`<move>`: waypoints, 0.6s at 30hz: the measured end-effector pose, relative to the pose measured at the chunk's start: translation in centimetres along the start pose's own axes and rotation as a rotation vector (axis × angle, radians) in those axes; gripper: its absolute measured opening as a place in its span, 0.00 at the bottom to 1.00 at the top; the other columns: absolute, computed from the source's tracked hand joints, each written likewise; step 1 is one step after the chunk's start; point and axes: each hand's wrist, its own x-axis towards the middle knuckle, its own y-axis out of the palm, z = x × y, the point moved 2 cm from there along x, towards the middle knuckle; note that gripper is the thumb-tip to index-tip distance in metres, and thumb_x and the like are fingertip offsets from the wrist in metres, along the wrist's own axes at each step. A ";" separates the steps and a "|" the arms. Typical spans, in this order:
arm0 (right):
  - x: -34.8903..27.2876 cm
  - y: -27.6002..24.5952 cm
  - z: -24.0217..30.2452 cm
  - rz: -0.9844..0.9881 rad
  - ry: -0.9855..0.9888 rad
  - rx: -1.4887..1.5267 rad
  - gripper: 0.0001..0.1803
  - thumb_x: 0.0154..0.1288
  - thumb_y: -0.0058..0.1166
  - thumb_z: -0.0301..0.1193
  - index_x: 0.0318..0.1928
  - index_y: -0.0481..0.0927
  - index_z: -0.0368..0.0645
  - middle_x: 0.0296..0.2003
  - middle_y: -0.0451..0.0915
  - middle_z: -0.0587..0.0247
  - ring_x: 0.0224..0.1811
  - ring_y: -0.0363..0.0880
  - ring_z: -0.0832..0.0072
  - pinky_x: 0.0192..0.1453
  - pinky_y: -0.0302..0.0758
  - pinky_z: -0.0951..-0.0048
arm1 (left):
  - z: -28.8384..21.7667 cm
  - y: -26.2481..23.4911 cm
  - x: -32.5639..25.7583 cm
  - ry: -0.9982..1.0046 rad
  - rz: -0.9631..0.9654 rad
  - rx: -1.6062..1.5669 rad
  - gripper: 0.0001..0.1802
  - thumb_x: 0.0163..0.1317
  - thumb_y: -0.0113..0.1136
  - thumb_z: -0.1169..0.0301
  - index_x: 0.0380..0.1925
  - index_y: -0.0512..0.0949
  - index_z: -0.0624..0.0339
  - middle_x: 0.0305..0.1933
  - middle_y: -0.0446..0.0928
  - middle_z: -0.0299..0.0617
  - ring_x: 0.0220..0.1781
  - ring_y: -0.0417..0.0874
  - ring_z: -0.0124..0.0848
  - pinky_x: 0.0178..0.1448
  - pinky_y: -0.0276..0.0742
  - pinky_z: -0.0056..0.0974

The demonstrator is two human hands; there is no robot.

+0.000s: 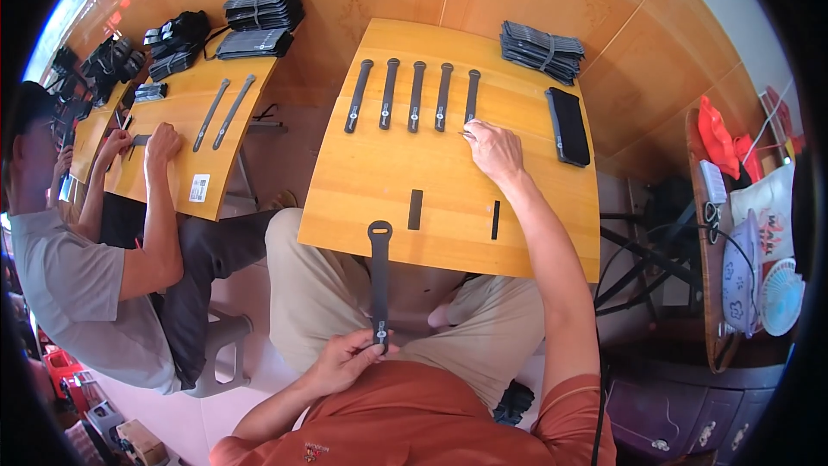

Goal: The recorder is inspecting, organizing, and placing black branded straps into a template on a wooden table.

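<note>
My left hand (345, 361), low by my lap, pinches the lower end of a dark strap (379, 280). That strap stands upright, its rounded, slotted tip reaching the near edge of the table. My right hand (498, 148) is out over the table, its thumb and fingers closed on the near end of another dark strap (472, 95). This one is the rightmost of a row of several similar straps (417, 97) lying side by side. Two short black strips, one left (416, 210) and one right (495, 220), lie nearer to me on the tabletop.
The yellow wooden table (362, 194) also bears a banded bundle of straps (543, 52) and a black pouch-like stack (567, 127). At left, a co-worker (86, 267) sits at another table (177, 177) with straps. A side table (703, 233) stands on the right.
</note>
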 end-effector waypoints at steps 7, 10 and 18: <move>0.3 -0.3 0.1 0.076 -0.011 0.014 0.12 0.70 0.60 0.37 0.45 0.87 0.43 0.43 0.88 0.58 0.42 0.87 0.52 0.47 0.83 0.56 | 0.1 0.5 0.4 0.004 -0.023 -0.022 0.17 0.79 0.53 0.73 0.62 0.76 0.68 0.51 0.87 0.39 0.43 0.82 0.20 0.53 0.81 0.30; -0.4 -0.8 -0.2 0.029 -0.040 0.022 0.15 0.70 0.61 0.39 0.47 0.87 0.41 0.46 0.87 0.58 0.43 0.87 0.51 0.48 0.83 0.56 | 0.3 0.5 0.6 0.007 -0.024 -0.043 0.17 0.79 0.52 0.73 0.62 0.76 0.68 0.51 0.87 0.39 0.44 0.82 0.21 0.53 0.81 0.30; -7.1 -3.9 9.7 0.229 0.279 0.765 0.22 0.67 0.68 0.42 0.53 0.86 0.40 0.49 0.87 0.63 0.36 0.81 0.77 0.43 0.78 0.70 | 0.4 0.6 1.5 0.047 -0.039 -0.132 0.18 0.80 0.51 0.71 0.65 0.74 0.65 0.55 0.84 0.43 0.51 0.82 0.24 0.57 0.81 0.32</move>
